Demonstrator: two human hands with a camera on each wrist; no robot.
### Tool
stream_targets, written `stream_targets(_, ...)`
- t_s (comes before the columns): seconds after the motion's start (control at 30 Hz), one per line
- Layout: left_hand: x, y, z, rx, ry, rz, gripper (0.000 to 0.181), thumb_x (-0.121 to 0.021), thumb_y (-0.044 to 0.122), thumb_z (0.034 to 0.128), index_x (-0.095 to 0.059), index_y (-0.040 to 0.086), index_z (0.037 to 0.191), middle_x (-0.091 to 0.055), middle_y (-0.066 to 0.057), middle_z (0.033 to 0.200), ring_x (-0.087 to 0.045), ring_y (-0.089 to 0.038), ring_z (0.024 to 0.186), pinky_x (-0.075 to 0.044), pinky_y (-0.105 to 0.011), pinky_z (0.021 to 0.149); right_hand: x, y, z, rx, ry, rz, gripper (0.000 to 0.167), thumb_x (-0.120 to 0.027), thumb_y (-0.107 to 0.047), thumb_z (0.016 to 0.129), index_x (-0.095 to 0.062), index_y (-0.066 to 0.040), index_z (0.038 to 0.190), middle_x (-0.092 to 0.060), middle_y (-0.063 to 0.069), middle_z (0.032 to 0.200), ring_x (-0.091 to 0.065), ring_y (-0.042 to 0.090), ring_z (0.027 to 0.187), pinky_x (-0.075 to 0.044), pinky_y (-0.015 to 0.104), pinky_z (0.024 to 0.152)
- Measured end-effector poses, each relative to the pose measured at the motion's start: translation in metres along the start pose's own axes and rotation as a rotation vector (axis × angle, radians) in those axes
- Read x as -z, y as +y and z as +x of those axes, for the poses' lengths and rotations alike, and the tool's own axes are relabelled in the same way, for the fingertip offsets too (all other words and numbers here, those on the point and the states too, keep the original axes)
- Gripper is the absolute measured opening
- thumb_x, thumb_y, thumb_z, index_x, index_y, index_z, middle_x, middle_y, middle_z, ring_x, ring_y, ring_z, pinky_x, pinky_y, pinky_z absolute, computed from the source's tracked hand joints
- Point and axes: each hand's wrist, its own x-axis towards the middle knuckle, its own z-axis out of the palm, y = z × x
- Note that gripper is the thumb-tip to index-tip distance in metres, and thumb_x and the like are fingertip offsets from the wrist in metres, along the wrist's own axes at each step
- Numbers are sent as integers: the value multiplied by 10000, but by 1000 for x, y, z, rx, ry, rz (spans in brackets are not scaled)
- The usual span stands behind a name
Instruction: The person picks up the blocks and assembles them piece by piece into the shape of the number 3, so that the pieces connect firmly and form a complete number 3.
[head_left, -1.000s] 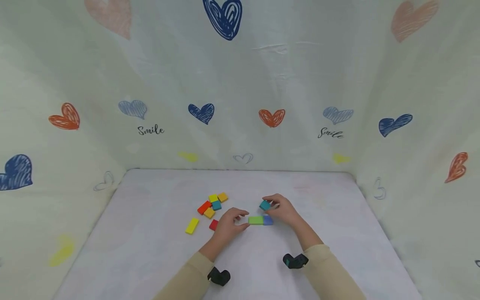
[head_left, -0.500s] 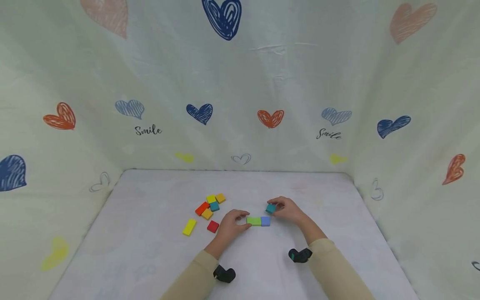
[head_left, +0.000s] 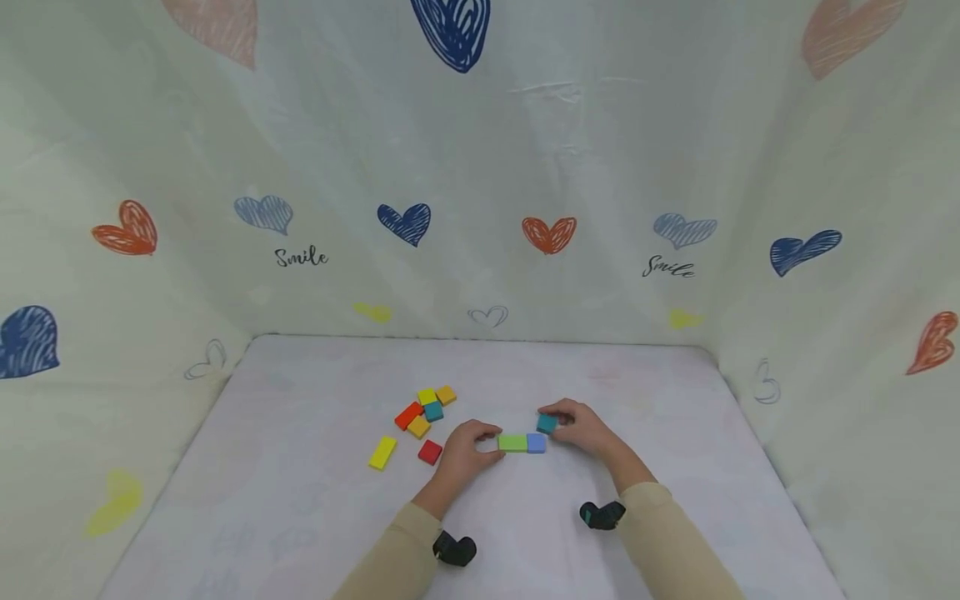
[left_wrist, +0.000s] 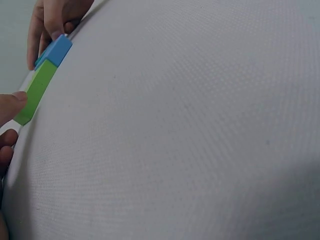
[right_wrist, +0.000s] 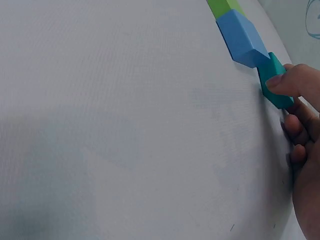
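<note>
Both the left hand [head_left: 463, 454] and the right hand [head_left: 588, 427] show in the head view, their palms turned from us. Between them we find the green block [head_left: 513, 443], its long axis lying from 9 to 3 o'clock, with the blue block [head_left: 536, 443] against its 3 o'clock end. The left hand's thumb and finger grip the green block at its 9 o'clock end, spaced across its width. The right hand pinches the teal block [head_left: 547, 423], at 1 o'clock from the blue block. At 9 o'clock from the left hand we note a small red block [head_left: 430, 452].

In the left wrist view, the left hand is cut off at the 9 o'clock edge; its thumb tip meets the green block. Green and blue run from 7 to 1 o'clock. The teal block is nearly all hidden behind the blue block.

In the right wrist view, the green block is cut off at the top and the right hand at 4 o'clock. The blue and teal blocks slant from 11 to 5 o'clock; whether they touch, we cannot tell. The thumb lies on the teal block, the fingers partly hidden behind.
</note>
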Motion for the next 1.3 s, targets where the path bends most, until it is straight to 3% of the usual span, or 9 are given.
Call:
stream_targets(0.23, 2, -1, -1, 33, -8, -41, 322, -803, 186, 818, -699, 148, 1120, -628, 61, 1012, -570, -145, 960, -501, -347, 879, -1, 10, 0, 56, 11, 21, 399, -764, -81, 814, -688, -122, 1204, -604, -4, 1060, -485, 181, 899, -420, 326, 773)
stream_targets(0.57, 0, -2, -1, 42, 9, -50, 252, -803, 172, 816, -714, 150, 1051, -636, 65, 990, -591, -149, 958, -505, -353, 872, 0, 13, -4, 35, 54, 48, 324, -778, -83, 805, -707, -122, 1119, -585, 2, 929, -495, 198, 856, -413, 329, 741)
stream_targets(1.3, -2, -2, 0, 47, 33, -40, 245, -809, 162, 808, -720, 152, 1037, -627, 72, 974, -579, -140, 938, -510, -332, 857, -1, 16, -2, 71, 32, 82, 295, -752, -80, 836, -736, -136, 1125, -592, 4, 1029, -482, 200, 912, -421, 308, 772)
